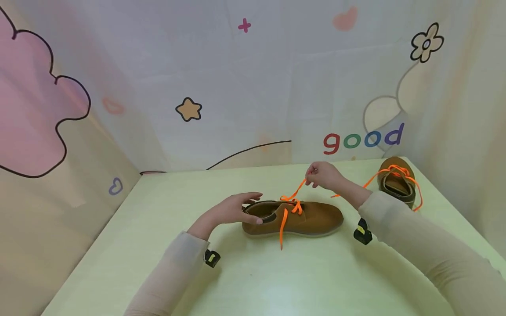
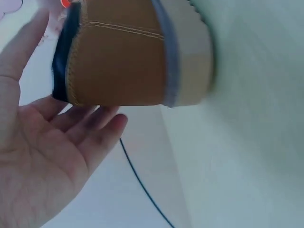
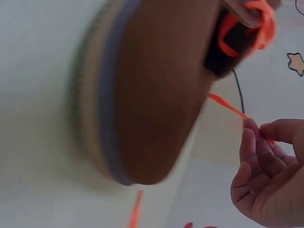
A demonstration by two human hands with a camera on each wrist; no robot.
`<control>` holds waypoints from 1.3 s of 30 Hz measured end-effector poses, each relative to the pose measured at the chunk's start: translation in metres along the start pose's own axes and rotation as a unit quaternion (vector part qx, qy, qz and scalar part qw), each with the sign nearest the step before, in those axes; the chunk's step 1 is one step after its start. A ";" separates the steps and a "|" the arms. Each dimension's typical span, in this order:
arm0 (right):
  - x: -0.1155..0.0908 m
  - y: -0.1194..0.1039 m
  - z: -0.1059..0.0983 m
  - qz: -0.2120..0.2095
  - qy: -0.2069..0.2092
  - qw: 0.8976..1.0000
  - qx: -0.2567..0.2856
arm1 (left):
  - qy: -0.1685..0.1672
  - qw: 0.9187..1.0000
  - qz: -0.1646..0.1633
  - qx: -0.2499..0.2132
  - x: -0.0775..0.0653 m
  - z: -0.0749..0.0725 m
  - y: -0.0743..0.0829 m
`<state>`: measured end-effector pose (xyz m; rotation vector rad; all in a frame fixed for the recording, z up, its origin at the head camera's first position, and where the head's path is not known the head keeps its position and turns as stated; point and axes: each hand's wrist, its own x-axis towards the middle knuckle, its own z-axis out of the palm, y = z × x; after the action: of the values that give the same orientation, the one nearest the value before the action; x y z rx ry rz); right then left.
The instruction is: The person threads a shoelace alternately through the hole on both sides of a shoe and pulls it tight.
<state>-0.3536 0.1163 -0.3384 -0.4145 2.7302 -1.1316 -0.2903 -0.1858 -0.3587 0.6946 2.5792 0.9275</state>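
A brown shoe (image 1: 320, 217) with orange laces lies on the table, its toe pointing right. My left hand (image 1: 233, 209) is at the heel end, thumb on the near side of the opening and fingers on the far side. In the left wrist view its fingers (image 2: 102, 128) are spread loosely behind the heel (image 2: 123, 61). One end of the orange shoelace (image 1: 299, 188) is pinched between thumb and fingers of my right hand (image 1: 325, 175), raised above the far side of the shoe. The other lace end (image 1: 283, 228) hangs down the near side.
A second brown shoe (image 1: 395, 186) with loose orange laces stands at the table's right rear edge, toe away from me. A printed curtain (image 1: 237, 87) rises behind the table (image 1: 253, 281).
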 end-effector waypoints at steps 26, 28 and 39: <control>-0.117 0.046 -0.035 -0.016 -0.050 0.997 -0.051 | 0.103 0.994 0.014 0.017 0.006 0.029 -0.002; -0.125 0.049 -0.036 -0.015 -0.048 0.998 -0.048 | 0.127 0.992 0.008 0.007 0.011 0.032 0.003; -0.162 0.054 -0.025 -0.025 -0.074 0.997 -0.019 | 0.213 0.977 -0.007 0.029 0.085 0.058 0.049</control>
<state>-0.2163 0.2196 -0.3531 -0.5526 2.6301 -1.0192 -0.3192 -0.0776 -0.3801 0.5363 2.9871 1.1019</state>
